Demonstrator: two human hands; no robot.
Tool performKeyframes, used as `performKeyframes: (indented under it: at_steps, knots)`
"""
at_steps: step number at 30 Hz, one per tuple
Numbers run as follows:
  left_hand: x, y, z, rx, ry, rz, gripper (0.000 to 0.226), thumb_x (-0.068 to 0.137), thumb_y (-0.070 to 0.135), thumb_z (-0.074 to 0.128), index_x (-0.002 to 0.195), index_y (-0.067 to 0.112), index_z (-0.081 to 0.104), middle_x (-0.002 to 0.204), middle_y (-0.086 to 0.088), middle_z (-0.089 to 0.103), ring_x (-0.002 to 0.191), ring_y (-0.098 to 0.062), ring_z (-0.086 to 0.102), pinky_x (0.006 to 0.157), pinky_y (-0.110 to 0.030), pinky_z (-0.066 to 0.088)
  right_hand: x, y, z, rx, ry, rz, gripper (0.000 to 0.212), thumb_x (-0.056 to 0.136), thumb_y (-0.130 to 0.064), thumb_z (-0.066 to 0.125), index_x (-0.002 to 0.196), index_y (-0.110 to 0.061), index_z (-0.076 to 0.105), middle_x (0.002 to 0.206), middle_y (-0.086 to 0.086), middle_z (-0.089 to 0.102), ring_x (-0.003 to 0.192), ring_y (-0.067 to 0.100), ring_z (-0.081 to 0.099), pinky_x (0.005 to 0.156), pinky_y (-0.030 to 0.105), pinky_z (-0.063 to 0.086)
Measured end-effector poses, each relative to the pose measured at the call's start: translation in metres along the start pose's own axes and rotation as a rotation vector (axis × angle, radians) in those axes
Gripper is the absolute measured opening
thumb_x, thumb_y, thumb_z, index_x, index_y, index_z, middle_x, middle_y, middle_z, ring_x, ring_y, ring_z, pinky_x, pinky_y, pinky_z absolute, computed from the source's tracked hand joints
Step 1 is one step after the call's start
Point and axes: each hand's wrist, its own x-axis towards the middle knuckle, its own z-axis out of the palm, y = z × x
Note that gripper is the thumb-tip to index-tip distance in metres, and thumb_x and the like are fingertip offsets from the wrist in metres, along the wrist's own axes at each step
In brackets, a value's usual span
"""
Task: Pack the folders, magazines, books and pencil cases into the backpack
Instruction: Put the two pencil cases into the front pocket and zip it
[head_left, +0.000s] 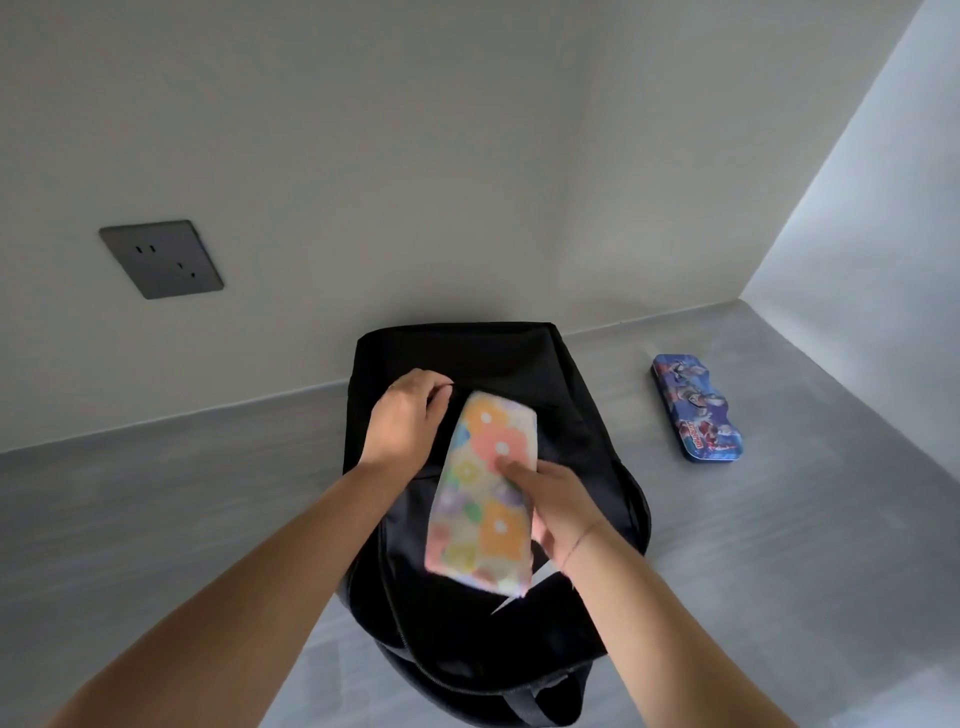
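Nearest the viewer, the black backpack (467, 649) lies flat on the grey counter (779, 571), its strap end towards the person. Its main zip, running along the left side, appears to be open.

Over the middle of the bag, the right hand (550, 499) grips a floral case (483, 499) by its right edge, thumb on the top face and fingers curled underneath. The case is tilted, its far end pointing at a slot in the upper panel of the bag. It is not yet inside. A white sliver shows just under its near corner; what that is cannot be told.

Just beyond, the left hand (408, 415) has its fingers curled over the left end of that slot, apparently pulling it open.

Farther right, well apart from the bag, a blue case (696, 410) lies flat on the counter, untouched. On the far wall to the left is a grey socket (161, 259).

Assessment: the task looks well advanced. No folders, magazines or books are in view outside the bag, but whether they are inside cannot be confirmed. Outstanding: seat the floral case, then pack the blue case.
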Motion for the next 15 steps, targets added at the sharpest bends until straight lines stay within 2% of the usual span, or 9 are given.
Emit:
performKeyframes:
  at_steps: [2, 4, 5, 7, 8, 10, 11, 15]
  knots:
    - [-0.001, -0.003, -0.002, 0.020, -0.006, 0.007, 0.018, 0.095, 0.016, 0.051, 0.104, 0.007, 0.065, 0.099, -0.005, 0.065, 0.087, -0.019, 0.060, 0.070, -0.021, 0.039, 0.015, -0.015, 0.002, 0.017, 0.146, -0.017, 0.016, 0.088, -0.018, 0.063, 0.091, -0.002, 0.066, 0.083, 0.014, 0.069, 0.059, 0.021, 0.067, 0.060, 0.035, 0.058]
    - [-0.004, -0.003, -0.001, 0.037, -0.037, 0.046, 0.017, 0.094, 0.014, 0.053, 0.101, 0.006, 0.066, 0.096, -0.007, 0.066, 0.087, -0.020, 0.062, 0.070, -0.022, 0.040, 0.030, -0.028, 0.002, 0.052, 0.313, -0.016, 0.016, 0.087, -0.019, 0.064, 0.083, -0.004, 0.062, 0.072, 0.010, 0.063, 0.047, 0.019, 0.061, 0.038, 0.021, 0.048]
    - [-0.006, -0.001, 0.001, 0.038, -0.060, 0.068, 0.017, 0.093, 0.014, 0.055, 0.101, 0.005, 0.067, 0.094, -0.008, 0.066, 0.087, -0.021, 0.062, 0.070, -0.022, 0.041, 0.036, -0.031, 0.004, 0.067, 0.381, -0.023, 0.015, 0.087, -0.018, 0.064, 0.084, -0.004, 0.060, 0.069, 0.008, 0.059, 0.049, 0.019, 0.058, 0.032, 0.017, 0.042]
    - [-0.009, 0.000, 0.005, 0.026, -0.104, 0.074, 0.017, 0.092, 0.012, 0.055, 0.102, 0.004, 0.067, 0.094, -0.009, 0.065, 0.088, -0.021, 0.061, 0.072, -0.023, 0.042, 0.045, -0.031, 0.010, 0.051, 0.456, -0.041, 0.015, 0.086, -0.018, 0.063, 0.090, -0.003, 0.061, 0.069, 0.006, 0.057, 0.057, 0.020, 0.055, 0.036, 0.018, 0.043]
    - [-0.010, -0.001, 0.005, 0.020, -0.113, 0.066, 0.017, 0.092, 0.011, 0.056, 0.103, 0.004, 0.067, 0.094, -0.009, 0.065, 0.087, -0.021, 0.061, 0.072, -0.024, 0.044, 0.045, -0.028, 0.015, 0.032, 0.474, -0.044, 0.019, 0.085, -0.017, 0.064, 0.093, 0.000, 0.063, 0.071, 0.006, 0.059, 0.062, 0.022, 0.058, 0.047, 0.024, 0.050]
    - [-0.013, -0.007, 0.003, 0.026, -0.129, 0.054, 0.018, 0.090, 0.010, 0.059, 0.105, 0.006, 0.067, 0.094, -0.008, 0.065, 0.082, -0.018, 0.061, 0.073, -0.026, 0.047, 0.040, -0.013, 0.019, 0.061, 0.418, 0.004, 0.029, 0.081, -0.016, 0.069, 0.101, 0.003, 0.064, 0.082, 0.011, 0.066, 0.078, 0.030, 0.066, 0.073, 0.041, 0.058]
    - [-0.015, -0.011, 0.001, 0.027, -0.140, 0.051, 0.018, 0.088, 0.009, 0.061, 0.105, 0.007, 0.068, 0.093, -0.006, 0.065, 0.079, -0.016, 0.060, 0.073, -0.028, 0.049, 0.033, -0.002, 0.020, 0.080, 0.350, 0.048, 0.031, 0.080, -0.018, 0.071, 0.101, 0.003, 0.063, 0.087, 0.014, 0.067, 0.084, 0.032, 0.067, 0.078, 0.045, 0.058]
    - [-0.020, -0.019, -0.003, 0.046, -0.148, 0.031, 0.015, 0.085, 0.010, 0.065, 0.099, 0.009, 0.071, 0.087, -0.003, 0.065, 0.076, -0.017, 0.061, 0.071, -0.031, 0.051, 0.003, 0.019, 0.025, 0.001, 0.111, 0.164, 0.028, 0.084, -0.022, 0.069, 0.098, 0.001, 0.061, 0.091, 0.016, 0.066, 0.079, 0.027, 0.069, 0.065, 0.032, 0.061]
